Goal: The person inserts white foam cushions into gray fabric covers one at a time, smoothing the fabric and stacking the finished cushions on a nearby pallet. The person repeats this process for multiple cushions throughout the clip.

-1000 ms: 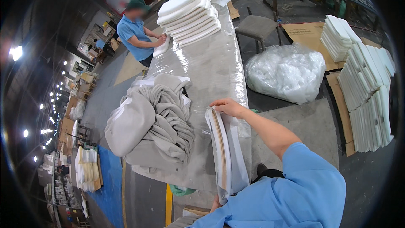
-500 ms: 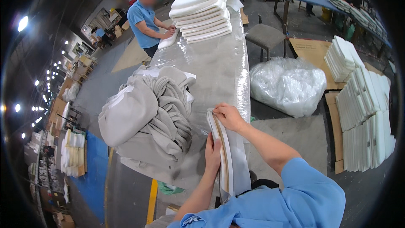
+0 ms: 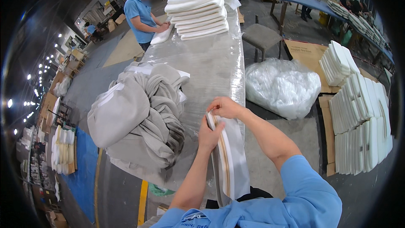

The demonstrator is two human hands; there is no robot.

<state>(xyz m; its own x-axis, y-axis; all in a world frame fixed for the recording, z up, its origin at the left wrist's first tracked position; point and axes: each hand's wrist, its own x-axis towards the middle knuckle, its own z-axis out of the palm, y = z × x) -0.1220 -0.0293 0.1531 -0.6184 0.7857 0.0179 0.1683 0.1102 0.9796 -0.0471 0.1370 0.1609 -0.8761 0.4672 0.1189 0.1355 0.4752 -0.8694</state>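
A long grey-and-white fabric cover (image 3: 236,160) lies along the table's near right edge. A tan-gold strip that looks like a zipper runs down its length. My right hand (image 3: 227,108) pinches the far end of the cover, fingers bent down onto it. Just below, my left hand (image 3: 209,135) is closed around the cover's left side near that same end, its thumb toward the strip. What lies beneath my fingertips is hidden. To the left of my hands sits a big heap of grey fabric covers (image 3: 139,114) with white patches.
The plastic-covered table (image 3: 206,63) stretches away, with stacked white cushion pads (image 3: 198,10) at its far end. A co-worker (image 3: 141,14) in blue handles a pad there. Right of the table are a chair (image 3: 261,38), bundled clear plastic (image 3: 282,86) and more white pads (image 3: 358,114).
My left hand has slid up the cover toward its far end, close to my right hand. The cover has turned slightly, and the whole view has shifted a little.
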